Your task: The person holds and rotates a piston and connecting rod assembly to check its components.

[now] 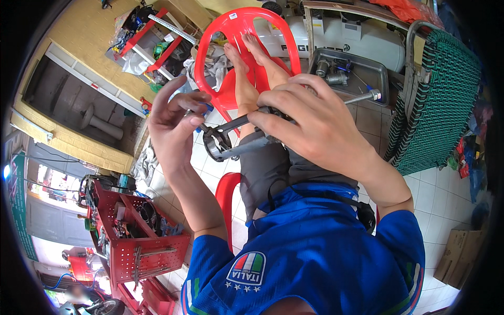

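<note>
A dark metal frame (227, 153) is held up above my lap: an open ring at its left end, with two bars running from it toward the right. My right hand (320, 123) is wrapped over the frame's right end and hides much of it. From beyond that hand a bright metal rod (361, 98) with a thick, hex-like end sticks out to the right. My left hand (176, 118) is closed in a pinch beside the ring, around a small metal pin (201, 127) that points at the ring's edge. The fingers cover most of this pin.
My feet rest on a red plastic chair (202, 68) ahead. Right of it, a grey metal tray (386, 79) holds motor-like parts, near a white tank (294, 37). A green woven folding chair (438, 100) stands right; a red tool trolley (152, 254) is at left.
</note>
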The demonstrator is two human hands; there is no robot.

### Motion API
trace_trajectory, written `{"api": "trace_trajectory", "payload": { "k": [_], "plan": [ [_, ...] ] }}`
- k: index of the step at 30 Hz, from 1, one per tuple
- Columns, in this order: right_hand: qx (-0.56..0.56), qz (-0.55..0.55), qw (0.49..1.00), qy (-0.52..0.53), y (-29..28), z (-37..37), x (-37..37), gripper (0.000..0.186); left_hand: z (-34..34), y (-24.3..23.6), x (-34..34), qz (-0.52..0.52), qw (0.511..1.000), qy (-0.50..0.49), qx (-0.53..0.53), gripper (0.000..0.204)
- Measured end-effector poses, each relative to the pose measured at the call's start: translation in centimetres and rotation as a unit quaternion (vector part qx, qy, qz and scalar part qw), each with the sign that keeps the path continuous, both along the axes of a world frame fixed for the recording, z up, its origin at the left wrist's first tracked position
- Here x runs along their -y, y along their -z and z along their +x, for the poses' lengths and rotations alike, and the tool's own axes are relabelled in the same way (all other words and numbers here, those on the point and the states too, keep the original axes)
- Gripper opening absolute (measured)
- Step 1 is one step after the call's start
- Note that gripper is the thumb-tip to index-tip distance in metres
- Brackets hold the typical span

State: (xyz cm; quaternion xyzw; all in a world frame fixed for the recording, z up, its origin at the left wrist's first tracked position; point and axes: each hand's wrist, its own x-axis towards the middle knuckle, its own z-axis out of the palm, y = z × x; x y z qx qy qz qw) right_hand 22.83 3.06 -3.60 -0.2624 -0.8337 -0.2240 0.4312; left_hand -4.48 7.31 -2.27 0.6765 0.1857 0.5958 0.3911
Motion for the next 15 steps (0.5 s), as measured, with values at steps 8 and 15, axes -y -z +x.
{"api": "trace_trajectory", "payload": {
  "k": [8,15],
  "plan": [
    [-0.006,0.01,1.0,-0.002,0.1,0.0,-0.4,0.03,0.4,0.7,-0.8,0.024,0.999,0.005,0.031,0.069],
    [-0.023,0.016,1.0,-0.006,0.3,0.1,-0.8,0.034,-1.0,0.7,-0.6,-0.026,0.999,0.041,0.008,0.069]
  ]
}}
